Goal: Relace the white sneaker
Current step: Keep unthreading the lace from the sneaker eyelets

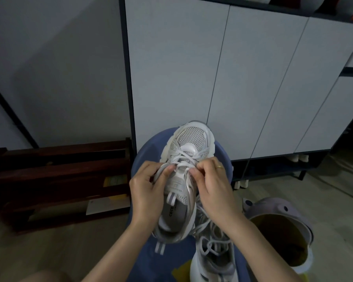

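Observation:
A white sneaker (189, 143) with a mesh toe lies on a round blue stool (145, 153), toe pointing away from me. Its white lace (183, 157) crosses through the eyelets over the tongue. My left hand (146, 186) pinches a lace strand at the left eyelets, thumb on top. My right hand (211, 182), with a ring on one finger, pinches the lace at the right eyelets. A second white sneaker (212, 253) lies below, partly under my right forearm, with loose laces.
Grey cabinet doors (243, 78) stand right behind the stool. A dark wooden rack (57, 178) sits on the floor at left. A lilac clog (279, 220) with a yellow inside lies at right. Small white items rest under the cabinet.

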